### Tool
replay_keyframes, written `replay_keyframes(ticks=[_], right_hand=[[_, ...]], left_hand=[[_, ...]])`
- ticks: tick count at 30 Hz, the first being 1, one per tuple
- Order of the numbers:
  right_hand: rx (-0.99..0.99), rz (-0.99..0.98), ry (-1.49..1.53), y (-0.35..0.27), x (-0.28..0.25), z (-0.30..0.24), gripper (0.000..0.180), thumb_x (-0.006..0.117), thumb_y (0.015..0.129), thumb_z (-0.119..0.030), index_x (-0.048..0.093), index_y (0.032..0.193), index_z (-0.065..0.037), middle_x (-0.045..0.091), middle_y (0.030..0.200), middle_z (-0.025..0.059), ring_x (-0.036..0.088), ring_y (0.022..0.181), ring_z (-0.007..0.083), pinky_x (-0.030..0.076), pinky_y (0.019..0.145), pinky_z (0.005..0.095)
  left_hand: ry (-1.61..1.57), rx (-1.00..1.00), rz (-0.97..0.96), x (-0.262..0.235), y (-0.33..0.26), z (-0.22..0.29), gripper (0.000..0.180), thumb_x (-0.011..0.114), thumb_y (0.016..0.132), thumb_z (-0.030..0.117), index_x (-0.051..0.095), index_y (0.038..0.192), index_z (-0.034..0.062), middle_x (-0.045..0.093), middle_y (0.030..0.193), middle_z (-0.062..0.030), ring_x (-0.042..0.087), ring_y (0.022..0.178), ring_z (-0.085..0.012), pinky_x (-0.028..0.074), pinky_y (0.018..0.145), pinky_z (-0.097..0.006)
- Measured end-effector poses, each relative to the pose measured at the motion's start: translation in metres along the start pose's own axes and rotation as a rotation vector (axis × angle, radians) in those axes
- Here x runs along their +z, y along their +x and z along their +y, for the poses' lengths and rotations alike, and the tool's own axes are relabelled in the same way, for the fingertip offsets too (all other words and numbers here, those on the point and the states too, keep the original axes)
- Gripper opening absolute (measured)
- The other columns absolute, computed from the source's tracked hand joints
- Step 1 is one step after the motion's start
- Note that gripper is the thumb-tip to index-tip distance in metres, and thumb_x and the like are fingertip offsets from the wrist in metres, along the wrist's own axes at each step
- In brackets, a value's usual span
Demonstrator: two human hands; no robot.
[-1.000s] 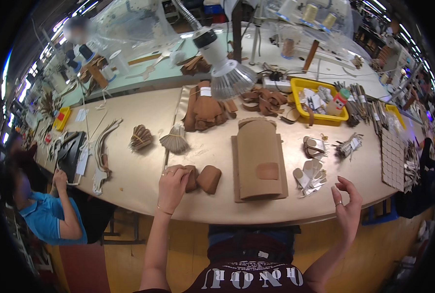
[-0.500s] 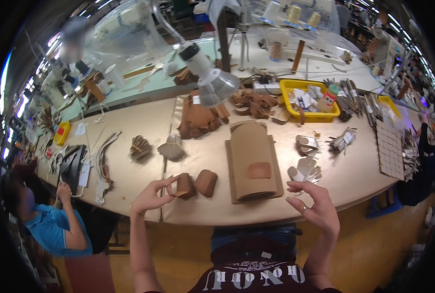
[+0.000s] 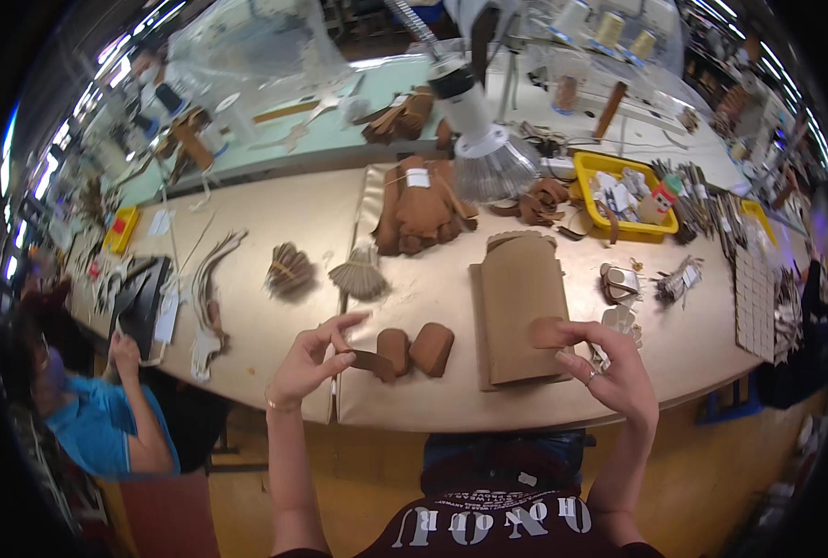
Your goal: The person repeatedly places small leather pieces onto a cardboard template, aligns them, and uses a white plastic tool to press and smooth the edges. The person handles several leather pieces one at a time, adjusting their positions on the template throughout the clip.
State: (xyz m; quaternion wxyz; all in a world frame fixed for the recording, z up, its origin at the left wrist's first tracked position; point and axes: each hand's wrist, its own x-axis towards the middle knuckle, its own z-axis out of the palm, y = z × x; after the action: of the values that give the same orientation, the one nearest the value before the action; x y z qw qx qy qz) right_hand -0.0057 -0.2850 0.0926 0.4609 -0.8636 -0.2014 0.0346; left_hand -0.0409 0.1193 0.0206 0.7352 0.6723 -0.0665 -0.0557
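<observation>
My left hand pinches a small brown leather piece by its edge, just left of two small stacks of similar pieces. The nearer-left stack partly touches that held piece in the picture, and the other stack sits to its right. My right hand has thumb and fingers closed on the edge of a rounded brown leather patch. This patch lies over the lower right of a curved tan cardboard form, which rests on a flat cardboard sheet.
Behind stand a tied leather bundle, a lamp and a yellow tray with a bottle. Two fanned bundles lie left; pale pieces lie right. A co-worker in blue sits at left.
My right hand has closed from an open pose onto the patch on the cardboard form. My left hand has drawn a leather piece away from the left stack. The whole view has shifted.
</observation>
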Motion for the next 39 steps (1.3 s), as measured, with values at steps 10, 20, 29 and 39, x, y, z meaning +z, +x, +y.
replay_keyframes(ticks=[10, 20, 29, 39], right_hand=[[0.051, 0.171, 0.686, 0.028, 0.000, 0.026, 0.078, 0.071, 0.086, -0.014, 0.025, 0.149, -0.008, 0.061, 0.110, 0.0089, 0.058, 0.102, 0.0183, 0.046, 0.091, 0.0327], [0.281, 0.167, 0.643, 0.068, 0.021, 0.070, 0.049, 0.067, 0.090, -0.009, 0.044, 0.133, -0.003, 0.053, 0.081, -0.0018, 0.049, 0.070, 0.0045, 0.043, 0.065, 0.0197], [0.298, 0.152, 0.544, 0.065, 0.025, 0.087, 0.042, 0.071, 0.087, -0.012, 0.051, 0.123, -0.004, 0.052, 0.089, 0.0020, 0.050, 0.073, 0.0074, 0.044, 0.065, 0.0215], [0.319, 0.295, 0.238, 0.020, -0.005, 0.117, 0.029, 0.072, 0.084, -0.018, 0.061, 0.108, -0.004, 0.054, 0.095, 0.0094, 0.054, 0.074, 0.0196, 0.047, 0.064, 0.0314]], left_hand=[[-0.239, -0.033, 0.080, 0.166, 0.099, 0.018, 0.015, 0.065, 0.091, 0.004, 0.055, 0.101, -0.0021, 0.063, 0.087, -0.0078, 0.066, 0.071, -0.0131, 0.052, 0.064, -0.023], [-0.094, -0.158, 0.267, 0.200, 0.131, -0.015, 0.026, 0.068, 0.087, 0.001, 0.053, 0.108, -0.0017, 0.061, 0.087, -0.0057, 0.057, 0.061, -0.0053, 0.045, 0.051, -0.017], [0.009, -0.182, 0.397, 0.208, 0.121, -0.017, 0.036, 0.067, 0.085, -0.004, 0.050, 0.117, -0.0005, 0.058, 0.094, -0.0056, 0.053, 0.066, -0.0024, 0.042, 0.058, -0.015], [0.470, 0.105, 0.241, 0.203, 0.119, -0.025, 0.019, 0.057, 0.090, -0.006, 0.064, 0.106, 0.0003, 0.050, 0.108, -0.0048, 0.048, 0.071, -0.0048, 0.041, 0.062, -0.020]])
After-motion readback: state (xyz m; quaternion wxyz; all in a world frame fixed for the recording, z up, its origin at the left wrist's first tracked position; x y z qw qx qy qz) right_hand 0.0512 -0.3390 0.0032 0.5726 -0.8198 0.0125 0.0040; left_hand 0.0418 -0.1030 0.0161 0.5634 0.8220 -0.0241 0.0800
